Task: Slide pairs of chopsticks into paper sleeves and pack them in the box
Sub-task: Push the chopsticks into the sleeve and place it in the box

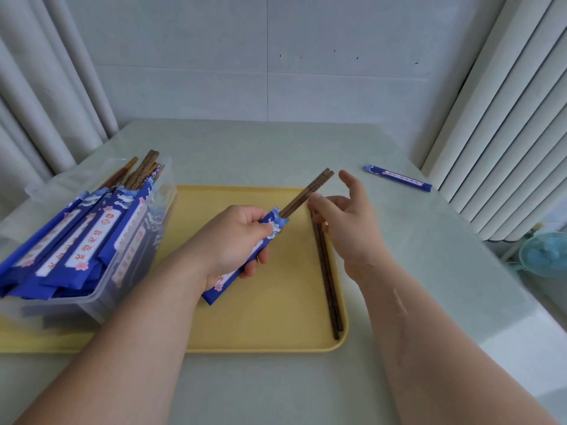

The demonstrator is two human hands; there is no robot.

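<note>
My left hand (236,237) grips a blue paper sleeve (277,223) above the yellow tray (270,326). A pair of dark wooden chopsticks (310,191) sticks out of the sleeve's top, pointing up and to the right. My right hand (349,219) hovers just right of those chopsticks with fingers spread, holding nothing. A second bare pair of chopsticks (328,280) lies on the tray's right side, partly under my right hand. At the left, a clear plastic box (135,253) holds several sleeved pairs (89,240).
One blue sleeve (397,177) lies alone on the table at the far right, near the white ribbed curtain (506,133). A small blue fan (544,254) stands beyond the table's right edge. Wall and curtain close off the back and left.
</note>
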